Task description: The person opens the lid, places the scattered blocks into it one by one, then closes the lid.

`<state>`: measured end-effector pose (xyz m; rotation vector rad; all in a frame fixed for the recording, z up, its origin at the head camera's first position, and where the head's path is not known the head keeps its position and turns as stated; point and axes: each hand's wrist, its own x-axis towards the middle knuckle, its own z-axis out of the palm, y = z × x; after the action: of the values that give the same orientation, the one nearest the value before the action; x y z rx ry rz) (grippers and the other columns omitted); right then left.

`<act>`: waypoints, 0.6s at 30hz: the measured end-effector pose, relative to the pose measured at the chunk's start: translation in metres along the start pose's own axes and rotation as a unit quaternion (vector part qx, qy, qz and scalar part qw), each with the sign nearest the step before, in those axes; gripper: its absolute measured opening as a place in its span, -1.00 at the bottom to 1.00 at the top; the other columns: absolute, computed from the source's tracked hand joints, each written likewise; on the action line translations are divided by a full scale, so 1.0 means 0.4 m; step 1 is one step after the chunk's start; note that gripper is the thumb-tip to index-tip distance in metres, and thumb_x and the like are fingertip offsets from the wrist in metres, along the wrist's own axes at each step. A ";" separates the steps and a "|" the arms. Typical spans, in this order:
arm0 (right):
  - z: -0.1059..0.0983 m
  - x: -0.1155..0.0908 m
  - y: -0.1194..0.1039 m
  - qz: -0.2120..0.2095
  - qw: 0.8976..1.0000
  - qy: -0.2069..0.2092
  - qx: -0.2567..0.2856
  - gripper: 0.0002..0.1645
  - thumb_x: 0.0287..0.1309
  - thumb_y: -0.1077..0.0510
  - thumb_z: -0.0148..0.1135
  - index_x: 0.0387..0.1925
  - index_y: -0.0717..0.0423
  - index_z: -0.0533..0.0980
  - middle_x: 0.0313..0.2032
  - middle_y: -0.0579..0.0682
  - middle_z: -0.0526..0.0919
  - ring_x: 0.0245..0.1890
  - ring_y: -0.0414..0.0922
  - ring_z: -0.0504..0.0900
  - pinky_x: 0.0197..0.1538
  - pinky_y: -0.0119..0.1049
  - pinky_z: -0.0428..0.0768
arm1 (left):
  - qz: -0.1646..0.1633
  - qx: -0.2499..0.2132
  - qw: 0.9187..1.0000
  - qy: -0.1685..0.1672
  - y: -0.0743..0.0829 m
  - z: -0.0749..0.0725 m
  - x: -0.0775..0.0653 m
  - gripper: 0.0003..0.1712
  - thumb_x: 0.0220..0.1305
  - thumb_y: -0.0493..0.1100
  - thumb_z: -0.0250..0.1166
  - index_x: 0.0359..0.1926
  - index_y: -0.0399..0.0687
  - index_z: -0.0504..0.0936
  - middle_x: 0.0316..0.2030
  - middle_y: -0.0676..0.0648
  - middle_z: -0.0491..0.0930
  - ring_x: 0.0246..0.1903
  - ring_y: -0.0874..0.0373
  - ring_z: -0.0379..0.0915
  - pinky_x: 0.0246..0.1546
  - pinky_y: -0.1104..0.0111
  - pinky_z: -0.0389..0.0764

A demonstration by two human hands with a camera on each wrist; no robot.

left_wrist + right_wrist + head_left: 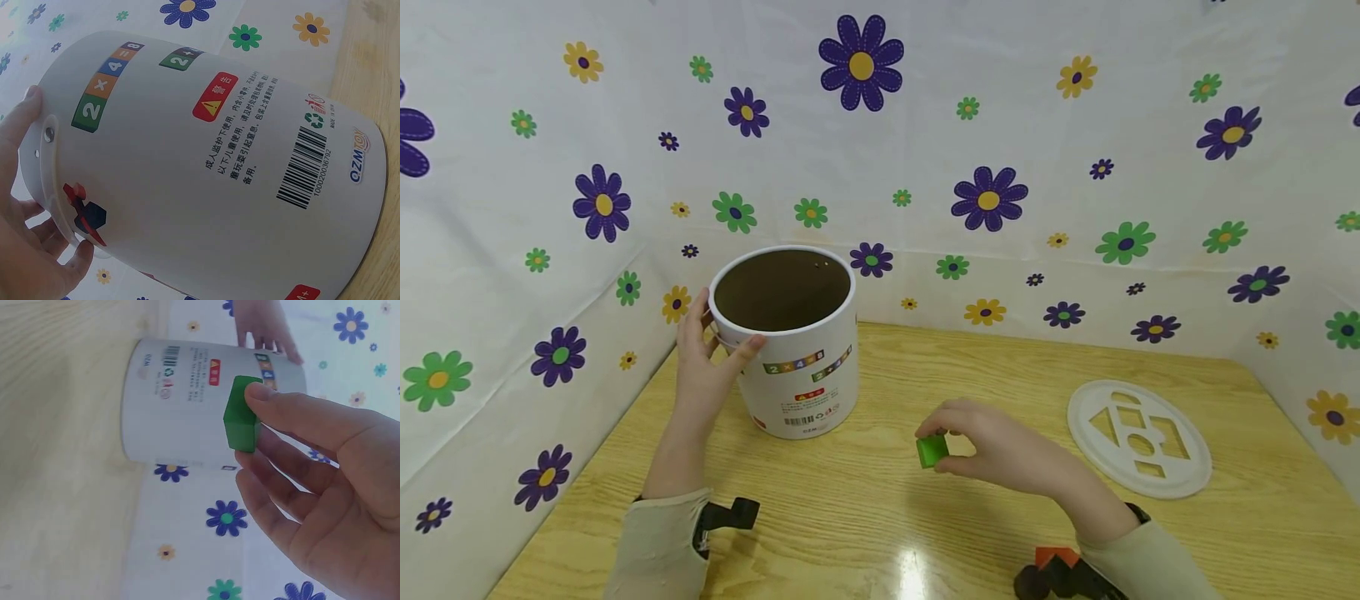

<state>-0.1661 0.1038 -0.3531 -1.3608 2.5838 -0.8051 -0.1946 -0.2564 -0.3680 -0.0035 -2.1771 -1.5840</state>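
Observation:
A tall white bucket (808,392) with printed sums, a barcode and a warning label stands upright at the left of the table, its mouth open. My left hand (703,367) grips its left side just under the rim, the thumb spread across the front. In the left wrist view, the fingers of that hand curl near the white handle (53,181). Between thumb and fingertips, my right hand (1000,446) pinches a small green block (242,415) with flat, angled faces. The block is held above the table, to the right of the bucket.
On the right of the wooden table (880,517) lies a round white lid (1086,417) with shaped cutouts. A red piece (1055,555) shows beside the right wrist, partly hidden by the black wrist mount. Flower-patterned cloth (910,125) rises behind and at the sides.

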 end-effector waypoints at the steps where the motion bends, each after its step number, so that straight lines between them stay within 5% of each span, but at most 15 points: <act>1: -0.006 0.010 -0.005 -0.003 1.000 0.002 -0.003 -0.60 0.02 0.25 0.42 -0.05 0.04 0.57 -0.16 -0.22 0.56 -0.17 -0.25 0.49 -0.12 -0.36 0.59 | 0.000 0.000 1.000 0.000 0.000 0.000 0.000 0.06 0.15 0.04 0.39 0.50 0.19 -0.09 0.38 -0.01 -0.03 0.36 0.08 -0.07 0.34 0.08 0.16; 18: -0.084 0.166 -0.064 -0.048 0.995 0.091 -0.001 -0.62 0.12 0.23 0.35 0.00 0.17 0.55 -0.12 -0.10 0.63 -0.11 -0.22 0.55 -0.01 -0.33 0.56 | 0.015 -0.005 1.000 -0.001 -0.001 -0.001 -0.003 0.06 0.14 0.02 0.40 0.50 0.18 -0.08 0.39 0.00 -0.05 0.36 0.09 -0.07 0.34 0.05 0.14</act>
<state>-0.1977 0.0528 -0.3022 -1.4862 2.6704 -0.9866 -0.1933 -0.2567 -0.3687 -0.0420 -2.1614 -1.5780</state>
